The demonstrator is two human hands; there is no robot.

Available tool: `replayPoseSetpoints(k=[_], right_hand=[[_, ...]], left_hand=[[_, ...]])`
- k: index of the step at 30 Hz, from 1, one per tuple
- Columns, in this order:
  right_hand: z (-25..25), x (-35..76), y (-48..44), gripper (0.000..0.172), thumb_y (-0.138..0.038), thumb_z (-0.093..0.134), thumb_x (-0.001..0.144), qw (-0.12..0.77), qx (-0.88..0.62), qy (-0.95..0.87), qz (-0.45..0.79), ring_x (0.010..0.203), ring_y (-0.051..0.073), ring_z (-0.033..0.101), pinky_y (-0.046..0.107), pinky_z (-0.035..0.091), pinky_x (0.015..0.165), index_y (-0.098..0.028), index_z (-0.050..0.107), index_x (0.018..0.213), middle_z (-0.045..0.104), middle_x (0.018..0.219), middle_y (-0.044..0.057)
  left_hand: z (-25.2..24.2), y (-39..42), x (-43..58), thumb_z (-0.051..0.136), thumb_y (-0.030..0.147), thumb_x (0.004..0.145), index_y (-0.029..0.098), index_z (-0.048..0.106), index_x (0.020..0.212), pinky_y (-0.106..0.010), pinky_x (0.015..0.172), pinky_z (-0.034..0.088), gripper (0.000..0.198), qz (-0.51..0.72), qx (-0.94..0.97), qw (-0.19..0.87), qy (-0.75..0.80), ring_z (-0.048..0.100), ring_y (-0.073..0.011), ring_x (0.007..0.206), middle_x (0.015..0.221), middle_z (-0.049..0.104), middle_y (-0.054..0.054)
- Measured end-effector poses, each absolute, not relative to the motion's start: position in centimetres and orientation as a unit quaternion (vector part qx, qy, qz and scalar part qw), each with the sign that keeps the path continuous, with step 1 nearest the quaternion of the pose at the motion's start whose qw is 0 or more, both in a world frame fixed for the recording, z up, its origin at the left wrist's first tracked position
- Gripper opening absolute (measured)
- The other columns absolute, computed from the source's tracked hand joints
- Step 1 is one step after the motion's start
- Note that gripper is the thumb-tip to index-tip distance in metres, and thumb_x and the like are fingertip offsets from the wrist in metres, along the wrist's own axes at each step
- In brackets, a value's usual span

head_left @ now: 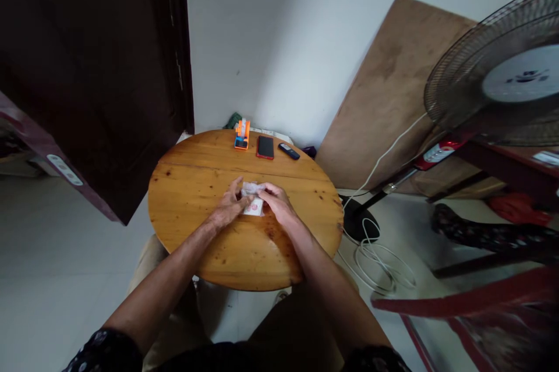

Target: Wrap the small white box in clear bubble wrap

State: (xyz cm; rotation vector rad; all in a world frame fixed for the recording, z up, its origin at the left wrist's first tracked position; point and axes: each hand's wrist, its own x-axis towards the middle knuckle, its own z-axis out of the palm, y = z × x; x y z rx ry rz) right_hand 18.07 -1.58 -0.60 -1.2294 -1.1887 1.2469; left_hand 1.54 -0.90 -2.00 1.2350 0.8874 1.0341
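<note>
A small white packet (253, 208) with red print lies on the round wooden table (187, 197), and its upper part looks crinkled, like clear plastic wrap. My left hand (230, 203) holds the packet's left side, thumb across its face and index finger pointing away from me. On the other side, my right hand (276, 198) pinches the upper right edge between thumb and fingers. The undersides of the fingers and whatever is beneath the packet are hidden.
Along the table's far edge stand an orange and blue tape dispenser (242, 134), a dark phone with red edges (265, 147) and a small black keypad phone or remote (289, 151). A standing fan (493, 69), its loose white cable (384, 267) and a red chair (463, 296) are at right.
</note>
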Motion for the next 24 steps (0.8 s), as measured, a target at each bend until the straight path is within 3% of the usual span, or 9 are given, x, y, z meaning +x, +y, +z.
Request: replayPoseSetpoints(k=[7, 11, 16, 21, 24], right_hand=[[-1.1, 19.3, -2.1, 0.040, -0.039, 0.080, 0.063, 0.451, -0.471, -0.558, 0.513, 0.079, 0.017, 0.064, 0.027, 0.049, 0.072, -0.022, 0.069, 0.098, 0.072, 0.088, -0.001], [-1.3, 18.9, -2.0, 0.033, -0.036, 0.077, 0.061, 0.447, -0.482, -0.552, 0.513, 0.076, 0.016, 0.063, 0.026, 0.047, 0.071, -0.021, 0.069, 0.090, 0.070, 0.080, -0.003], [-1.0, 18.4, -2.3, 0.031, -0.037, 0.075, 0.061, 0.435, -0.499, -0.566, 0.492, 0.070, 0.015, 0.060, 0.025, 0.043, 0.065, -0.022, 0.069, 0.087, 0.068, 0.074, -0.004], [-0.4, 18.3, -2.1, 0.036, -0.056, 0.066, 0.076, 0.457, -0.516, -0.587, 0.424, 0.068, 0.015, 0.056, 0.026, 0.040, 0.063, -0.020, 0.065, 0.074, 0.064, 0.068, -0.002], [0.4, 18.0, -1.3, 0.038, -0.057, 0.067, 0.074, 0.448, -0.507, -0.578, 0.457, 0.068, 0.015, 0.055, 0.026, 0.040, 0.063, -0.019, 0.065, 0.073, 0.064, 0.069, -0.001]], left_hand=[[-2.3, -0.6, 1.4, 0.078, 0.048, 0.072, 0.013, 0.038, 0.149, -0.028, 0.072, 0.051, 0.094, 0.467, 0.551, 0.568, 0.395, 0.067, -0.0179, 0.082, 0.098, 0.074, -0.007], [-2.2, -0.7, 1.1, 0.080, 0.054, 0.066, 0.013, 0.039, 0.148, -0.025, 0.061, 0.044, 0.101, 0.448, 0.556, 0.567, 0.410, 0.062, -0.0156, 0.070, 0.080, 0.069, -0.001], [-2.1, -1.1, 0.7, 0.080, 0.040, 0.065, 0.013, 0.035, 0.151, -0.027, 0.072, 0.047, 0.101, 0.444, 0.548, 0.594, 0.386, 0.065, -0.0185, 0.084, 0.094, 0.072, -0.005], [-2.2, -1.0, 0.7, 0.079, 0.035, 0.064, 0.013, 0.030, 0.152, -0.028, 0.074, 0.047, 0.103, 0.446, 0.543, 0.606, 0.371, 0.064, -0.0180, 0.083, 0.095, 0.072, -0.005], [-2.2, -1.0, 0.7, 0.078, 0.034, 0.065, 0.015, 0.032, 0.152, -0.027, 0.073, 0.047, 0.100, 0.443, 0.564, 0.588, 0.374, 0.063, -0.0172, 0.082, 0.095, 0.072, -0.004]])
